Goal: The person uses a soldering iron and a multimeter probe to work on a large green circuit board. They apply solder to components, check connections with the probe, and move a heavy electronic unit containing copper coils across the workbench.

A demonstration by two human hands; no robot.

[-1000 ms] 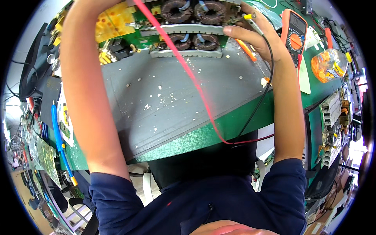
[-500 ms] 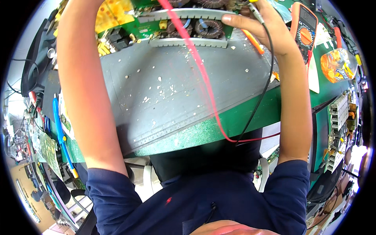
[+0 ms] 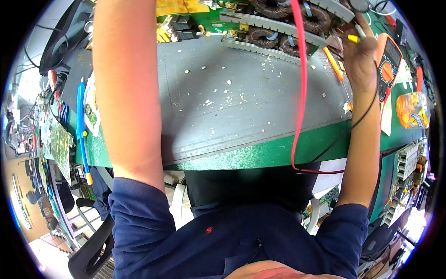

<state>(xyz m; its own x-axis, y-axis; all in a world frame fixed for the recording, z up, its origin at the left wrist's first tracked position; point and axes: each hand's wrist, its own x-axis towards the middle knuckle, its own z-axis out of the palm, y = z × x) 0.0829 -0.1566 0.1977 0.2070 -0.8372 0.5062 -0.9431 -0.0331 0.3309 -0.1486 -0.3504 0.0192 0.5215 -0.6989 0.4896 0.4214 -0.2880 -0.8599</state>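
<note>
Desk: green (image 3: pixel 223 160), its near edge curving across my head view, with a dark grey mat (image 3: pixel 195 125) on top, scattered with pale crumbs.
Circuit board: green (image 3: pixel 214 25), at the far side of the mat, cut off by the upper edge; it carries dark wound coils (image 3: pixel 262 38) between toothed grey metal strips (image 3: pixel 265 50).
Right hand: just beside the board's right end (image 3: pixel 360 60), fingers closed around a slim probe with a yellow part (image 3: pixel 353 38); I cannot tell whether its tip touches anything.
Left hand: beyond the upper edge, so I cannot tell whether its fingers are apart or together; I see only the bare forearm (image 3: pixel 127 93).
Cables: a red one (image 3: pixel 302 69) hangs across the board and mat; a black one (image 3: pixel 355 125) passes the right wrist.
Right side: an orange-rimmed meter with a dial (image 3: pixel 388 63), near a clear plastic bottle with orange markings (image 3: pixel 413 110).
Left side: a long blue tool (image 3: pixel 81 121).
</note>
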